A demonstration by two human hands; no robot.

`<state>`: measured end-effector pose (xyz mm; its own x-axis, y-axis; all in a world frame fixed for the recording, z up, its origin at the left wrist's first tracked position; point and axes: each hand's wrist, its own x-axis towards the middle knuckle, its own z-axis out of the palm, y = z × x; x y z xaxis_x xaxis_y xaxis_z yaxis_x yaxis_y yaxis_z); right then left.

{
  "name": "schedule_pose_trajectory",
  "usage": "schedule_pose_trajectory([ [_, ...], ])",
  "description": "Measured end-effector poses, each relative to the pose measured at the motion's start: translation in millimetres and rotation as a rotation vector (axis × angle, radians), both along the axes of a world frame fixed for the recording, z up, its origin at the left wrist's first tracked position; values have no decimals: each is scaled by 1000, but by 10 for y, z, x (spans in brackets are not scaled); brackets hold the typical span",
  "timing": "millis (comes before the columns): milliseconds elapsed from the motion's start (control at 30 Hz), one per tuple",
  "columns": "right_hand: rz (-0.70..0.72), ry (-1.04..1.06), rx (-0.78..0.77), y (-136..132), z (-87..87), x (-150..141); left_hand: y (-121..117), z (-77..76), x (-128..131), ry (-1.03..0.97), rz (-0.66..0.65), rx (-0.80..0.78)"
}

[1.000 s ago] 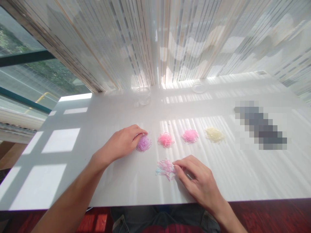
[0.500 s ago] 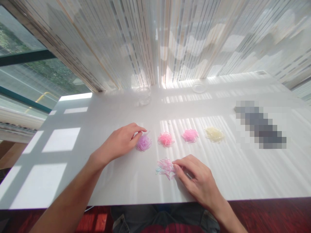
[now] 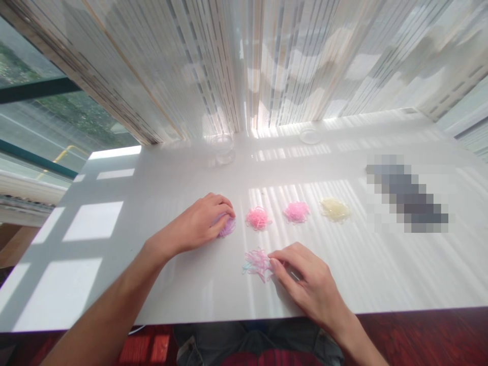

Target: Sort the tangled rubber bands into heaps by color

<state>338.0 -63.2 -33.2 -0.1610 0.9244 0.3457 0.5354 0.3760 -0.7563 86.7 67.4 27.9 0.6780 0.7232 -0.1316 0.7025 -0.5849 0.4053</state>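
Observation:
My left hand lies over the pile of purple rubber bands, its fingers curled down onto it and covering much of it. The bands are small, thin, pastel loops. Thumb and forefinger of my right hand pinch together at the right edge of a mixed pile of rubber bands, mostly pink and lilac with some pale blue at its left. What sits between those fingertips is too small to make out clearly. To the right of the purple pile are a coral-pink pile, a pink pile and a pale yellow pile.
On the white table, a clear round container stands at the back beside the curtain. A clear round lid or dish lies farther right. A pixelated dark object is at the right.
My left hand's fingers have curled down over the purple pile from its upper left edge. The right hand keeps its pinch at the mixed pile. The view has shifted slightly.

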Motion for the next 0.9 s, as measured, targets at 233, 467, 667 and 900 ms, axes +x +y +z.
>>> schedule_pose_trajectory([
  [233,1,4,-16,-5,-2,-4,-20,-57,-36,12,-56,76],
  [467,3,4,-22,-3,-8,-2,-57,-119,-42,20,-108,194],
  [667,3,-3,-20,-16,-3,-1,-81,-127,-46,14,-116,243],
  [900,-17,40,-17,-17,-2,2,-355,-112,-35,-132,-99,454],
])
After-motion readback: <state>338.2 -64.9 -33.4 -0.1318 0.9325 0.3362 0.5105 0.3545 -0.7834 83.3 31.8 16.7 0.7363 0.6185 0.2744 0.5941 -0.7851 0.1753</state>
